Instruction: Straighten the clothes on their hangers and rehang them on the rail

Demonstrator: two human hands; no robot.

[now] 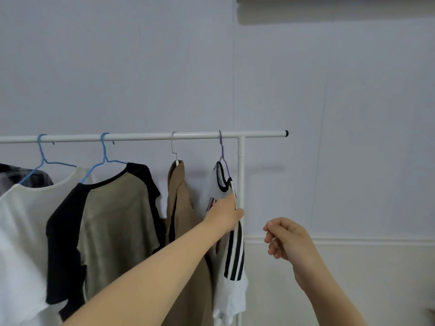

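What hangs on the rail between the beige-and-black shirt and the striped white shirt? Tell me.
One garment: a tan jacket on a silver hanger, seen in the head view, between the beige-and-black shirt and the striped white shirt on the rail.

Rail point(141, 136) runs left to right before wall point(353, 90). Four hangers on it; rightmost hanger point(222, 156) just left of upright post point(241, 165). Striped shirt point(231, 267) on it, jacket point(181, 208) to left. Left hand point(226, 215) on shirt shoulder; right hand point(286, 238) apart, right of post.
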